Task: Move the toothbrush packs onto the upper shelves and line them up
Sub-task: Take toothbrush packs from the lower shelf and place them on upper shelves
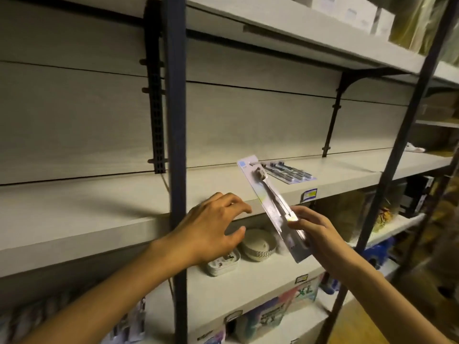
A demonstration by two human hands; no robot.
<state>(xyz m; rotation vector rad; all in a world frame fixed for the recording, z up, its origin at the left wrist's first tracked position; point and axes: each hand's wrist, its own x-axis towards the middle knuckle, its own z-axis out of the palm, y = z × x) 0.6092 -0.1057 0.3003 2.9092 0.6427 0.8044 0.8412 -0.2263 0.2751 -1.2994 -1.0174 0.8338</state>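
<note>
My right hand (320, 234) grips a toothbrush pack (273, 207) by its lower end, its long axis tilted up and left toward the shelf (99, 202), head end just over the front edge. My left hand (211, 227) hovers loose, holding nothing, beside it. More packs (288, 171) lie flat on the shelf, behind and right. Bowls (258, 244) sit below.

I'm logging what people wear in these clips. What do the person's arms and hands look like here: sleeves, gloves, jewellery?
Both forearms are bare up to the frame's edge, with no sleeves in view. The left hand and right hand have no gloves. No rings, watch or wristband show on the fingers and wrists that are visible. The picture is dim and slightly blurred, so small items could be missed.
</note>
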